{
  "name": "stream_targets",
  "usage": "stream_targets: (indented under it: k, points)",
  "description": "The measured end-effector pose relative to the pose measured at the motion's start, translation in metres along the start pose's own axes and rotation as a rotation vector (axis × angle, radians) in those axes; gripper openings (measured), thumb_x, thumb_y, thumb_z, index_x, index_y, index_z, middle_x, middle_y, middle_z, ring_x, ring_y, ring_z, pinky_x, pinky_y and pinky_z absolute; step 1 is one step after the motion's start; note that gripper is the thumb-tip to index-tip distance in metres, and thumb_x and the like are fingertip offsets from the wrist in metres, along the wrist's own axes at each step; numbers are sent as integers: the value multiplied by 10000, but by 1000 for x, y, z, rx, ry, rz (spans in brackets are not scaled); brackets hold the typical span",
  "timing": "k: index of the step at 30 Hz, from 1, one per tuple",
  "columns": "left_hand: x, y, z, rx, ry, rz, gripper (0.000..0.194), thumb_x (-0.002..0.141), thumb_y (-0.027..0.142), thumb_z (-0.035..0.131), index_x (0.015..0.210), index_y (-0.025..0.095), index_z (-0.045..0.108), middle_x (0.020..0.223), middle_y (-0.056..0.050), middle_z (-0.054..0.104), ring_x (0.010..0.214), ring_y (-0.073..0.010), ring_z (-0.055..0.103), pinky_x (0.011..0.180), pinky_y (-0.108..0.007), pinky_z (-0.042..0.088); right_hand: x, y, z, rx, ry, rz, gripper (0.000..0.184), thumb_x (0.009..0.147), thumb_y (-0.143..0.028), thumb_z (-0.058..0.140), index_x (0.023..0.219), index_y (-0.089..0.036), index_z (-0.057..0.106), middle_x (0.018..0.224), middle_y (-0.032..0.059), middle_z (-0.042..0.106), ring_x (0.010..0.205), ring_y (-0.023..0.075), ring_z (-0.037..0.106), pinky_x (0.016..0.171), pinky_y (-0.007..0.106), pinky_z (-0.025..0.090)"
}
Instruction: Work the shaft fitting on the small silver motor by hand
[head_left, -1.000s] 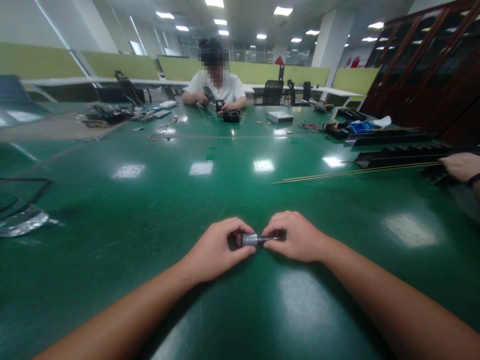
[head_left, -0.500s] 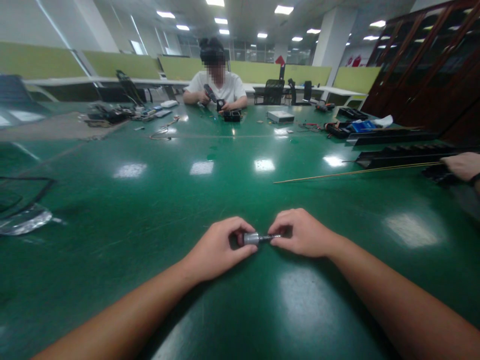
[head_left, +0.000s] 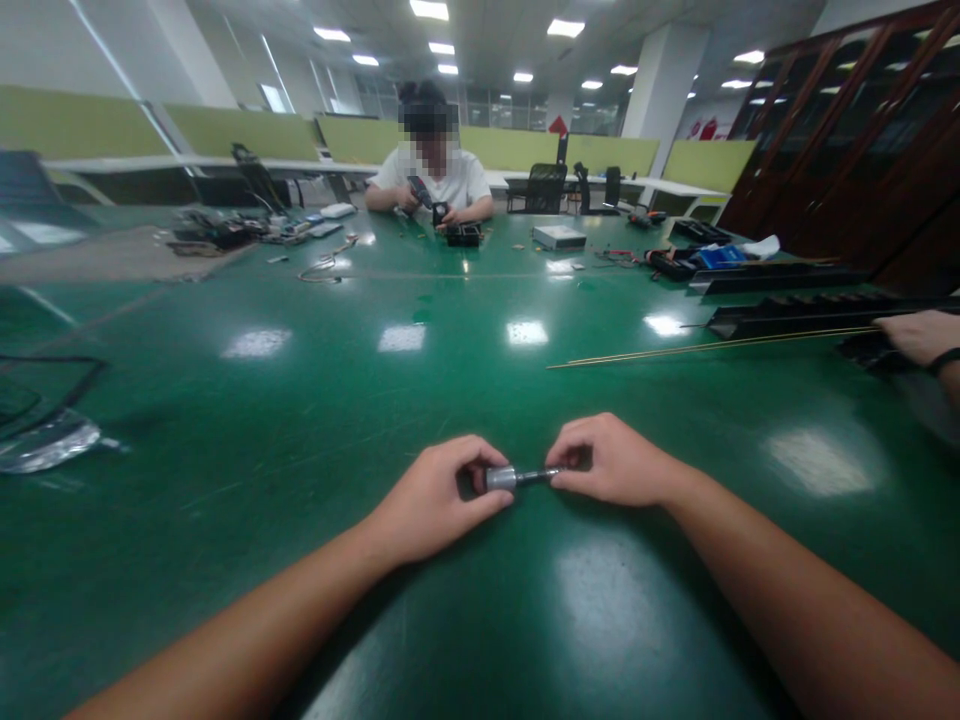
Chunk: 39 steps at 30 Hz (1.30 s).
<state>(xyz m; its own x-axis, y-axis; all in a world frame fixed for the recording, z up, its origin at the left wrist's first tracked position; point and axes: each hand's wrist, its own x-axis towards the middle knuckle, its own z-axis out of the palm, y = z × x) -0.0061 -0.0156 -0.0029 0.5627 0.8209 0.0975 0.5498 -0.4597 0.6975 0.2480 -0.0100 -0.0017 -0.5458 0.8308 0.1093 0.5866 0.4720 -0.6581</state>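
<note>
A small silver metal cylinder (head_left: 501,477) with a thin dark shaft (head_left: 536,475) sticking out of its right end is held low over the glossy green table (head_left: 315,400), near the middle of the view and close to the near edge. The cylinder is pinched by the left hand (head_left: 435,500), whose thumb lies under it and whose curled fingers (head_left: 469,455) close over it from above. The far tip of the shaft is pinched between thumb and forefinger of the right hand (head_left: 611,462), the remaining fingers being folded in behind. The two hands are set close together, joined only by the small part; whether the part touches the table cannot be told. Both forearms are laid across the table surface. Further out to the right, a long thin brass-coloured rod (head_left: 712,347) is laid flat on the table, and beyond it long black ridged trays (head_left: 795,315) are seen. At the right edge, another person's hand (head_left: 919,335), with a dark band at the wrist, is rested beside the trays. At the left edge a clear plastic bag (head_left: 45,445) and a black cable (head_left: 60,375) are seen. At the far side of the table a person in a white shirt (head_left: 435,180) is seated with small dark parts in front.
</note>
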Motion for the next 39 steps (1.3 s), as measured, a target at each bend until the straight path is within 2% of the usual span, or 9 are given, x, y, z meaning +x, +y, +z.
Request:
stream_targets:
  k: [21,30,39]
  points:
    - [-1,0,-1,-3,5,-2,188,819,297,698,972,190,673,849,-6,663,752,-156,627,691,-263,482,-1,5,-8,45,-48,89,129,725,-237,732,833,-169,752,755,19,693,668,132,612,617,233,458]
    - [-3,1,-2,-7,11,5,187,817,300,695,965,186,675,845,-12,669,747,-163,631,687,-268,485,-3,11,-20,36,-65,110,133,717,-221,730,833,-162,759,807,39,719,717,151,640,662,254,481]
    - [-3,2,-2,-3,10,4,184,817,293,696,965,186,672,845,-10,665,739,-158,626,679,-261,481,-2,7,-18,43,-107,74,153,744,-261,741,862,-168,773,808,36,706,732,148,639,674,257,476]
